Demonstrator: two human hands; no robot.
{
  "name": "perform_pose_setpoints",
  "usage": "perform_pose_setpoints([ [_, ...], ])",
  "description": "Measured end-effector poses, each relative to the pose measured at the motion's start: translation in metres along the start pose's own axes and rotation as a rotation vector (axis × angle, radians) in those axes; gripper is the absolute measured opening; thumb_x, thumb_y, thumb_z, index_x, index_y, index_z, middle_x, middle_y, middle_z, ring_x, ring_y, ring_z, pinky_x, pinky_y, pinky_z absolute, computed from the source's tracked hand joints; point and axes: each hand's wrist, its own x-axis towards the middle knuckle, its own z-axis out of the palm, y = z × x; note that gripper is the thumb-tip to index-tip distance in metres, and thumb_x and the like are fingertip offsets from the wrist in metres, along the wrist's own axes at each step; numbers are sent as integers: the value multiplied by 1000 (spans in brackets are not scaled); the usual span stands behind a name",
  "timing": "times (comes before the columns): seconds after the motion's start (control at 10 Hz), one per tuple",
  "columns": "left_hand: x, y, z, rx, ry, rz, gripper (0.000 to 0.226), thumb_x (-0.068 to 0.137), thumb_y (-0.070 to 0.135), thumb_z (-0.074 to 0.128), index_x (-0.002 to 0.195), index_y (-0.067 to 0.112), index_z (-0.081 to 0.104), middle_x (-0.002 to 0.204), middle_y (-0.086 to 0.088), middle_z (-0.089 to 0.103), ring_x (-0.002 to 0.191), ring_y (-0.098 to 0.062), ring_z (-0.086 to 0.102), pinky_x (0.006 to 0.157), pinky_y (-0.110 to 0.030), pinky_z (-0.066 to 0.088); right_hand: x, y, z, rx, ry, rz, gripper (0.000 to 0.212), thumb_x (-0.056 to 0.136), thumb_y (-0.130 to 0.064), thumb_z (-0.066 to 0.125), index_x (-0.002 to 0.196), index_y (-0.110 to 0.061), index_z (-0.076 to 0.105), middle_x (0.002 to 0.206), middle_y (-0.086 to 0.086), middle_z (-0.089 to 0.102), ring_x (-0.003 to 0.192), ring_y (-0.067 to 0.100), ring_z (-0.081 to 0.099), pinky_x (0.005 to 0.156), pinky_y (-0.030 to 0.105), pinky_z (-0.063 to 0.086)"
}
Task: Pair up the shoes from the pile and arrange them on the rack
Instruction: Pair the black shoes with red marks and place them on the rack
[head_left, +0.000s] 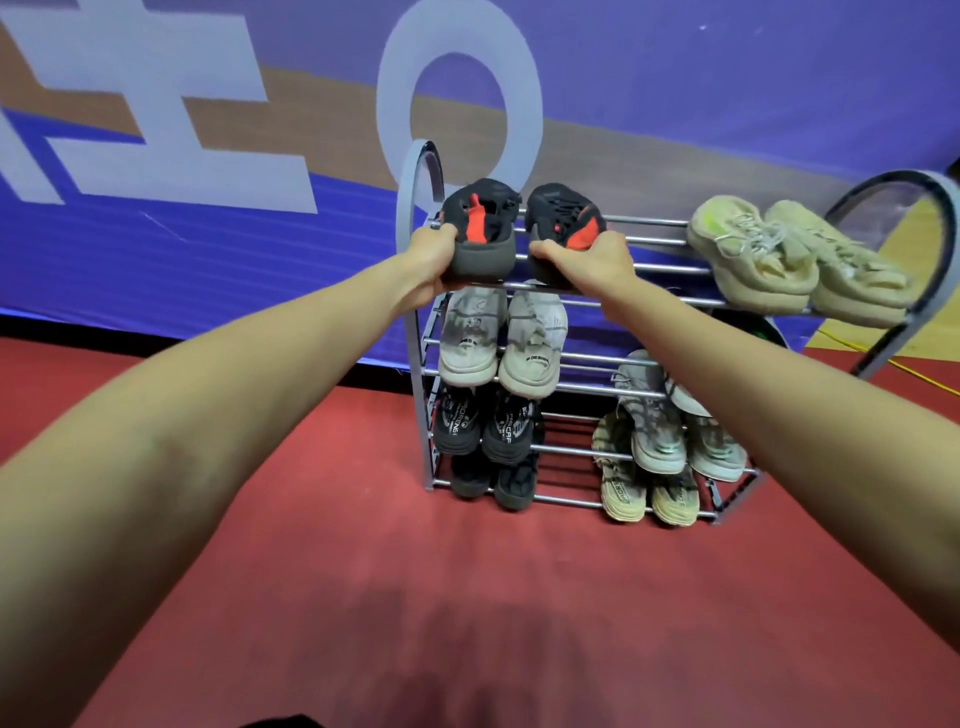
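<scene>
A grey metal shoe rack (660, 270) with several tiers stands against a blue banner. On the left of its top tier sit two black shoes with red heel linings. My left hand (434, 260) grips the heel of the left black shoe (480, 218). The heel of the right black shoe (558, 215) is held by my right hand (587, 262). Both shoes point away from me, side by side. A cream pair (789, 260) lies on the right of the same tier.
Lower tiers hold a white pair (501, 338), a black pair (485, 423), another dark pair (493, 480), a grey pair (670, 415) and a tan pair (649, 491). Red carpet (337, 545) covers the floor in front. A yellow cable (919, 379) runs at the right.
</scene>
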Motion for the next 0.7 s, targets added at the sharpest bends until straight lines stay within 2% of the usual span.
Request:
perform_pose_setpoints([
  [0.1, 4, -3, 2, 21, 73, 39, 23, 97, 22, 40, 106, 4, 52, 102, -14, 59, 95, -30, 63, 83, -50, 57, -11, 0, -5, 34, -81, -40, 49, 59, -42, 80, 93, -8, 69, 85, 1, 67, 77, 15, 62, 75, 35, 54],
  [0.2, 6, -10, 10, 118, 186, 93, 24, 91, 24, 41, 98, 5, 55, 96, -14, 57, 100, -35, 64, 81, -52, 57, -14, 6, -11, 35, -130, -84, 41, 67, -31, 81, 98, -6, 70, 83, 1, 68, 73, 15, 62, 62, 27, 49],
  [0.3, 1, -16, 17, 323, 297, 170, 33, 89, 25, 40, 96, 0, 60, 96, -20, 63, 97, -40, 65, 81, -50, 57, -15, 13, -13, 2, -137, -117, 46, 68, -35, 79, 97, 0, 68, 81, 7, 68, 65, 18, 59, 58, 31, 50],
  [0.4, -8, -16, 19, 607, 444, 244, 34, 89, 17, 40, 100, -7, 61, 105, -27, 65, 97, -42, 63, 74, -44, 51, -12, 22, -13, -39, -155, -168, 50, 68, -41, 76, 97, -2, 69, 91, 13, 73, 73, 22, 67, 69, 39, 59],
  [0.5, -8, -16, 17, 851, 479, 268, 31, 88, 13, 38, 96, -5, 61, 98, -22, 62, 95, -41, 61, 63, -38, 38, -8, 25, -21, -96, -220, -155, 70, 55, -56, 71, 103, -6, 65, 97, 10, 71, 78, 20, 67, 70, 38, 60],
  [0.6, -11, -2, 25, 909, 510, 213, 33, 89, 11, 35, 104, -5, 59, 107, -21, 61, 102, -42, 59, 68, -41, 42, -9, 14, -39, -128, -290, -148, 67, 58, -48, 71, 109, -5, 61, 101, 8, 69, 89, 22, 66, 80, 37, 57],
  [0.7, -28, 27, 41, 933, 560, 130, 36, 90, 15, 37, 119, 0, 51, 127, -20, 52, 120, -39, 48, 93, -48, 42, -18, -9, -74, -252, -302, -131, 48, 82, -21, 65, 122, 2, 51, 117, 12, 61, 108, 25, 58, 86, 30, 44],
])
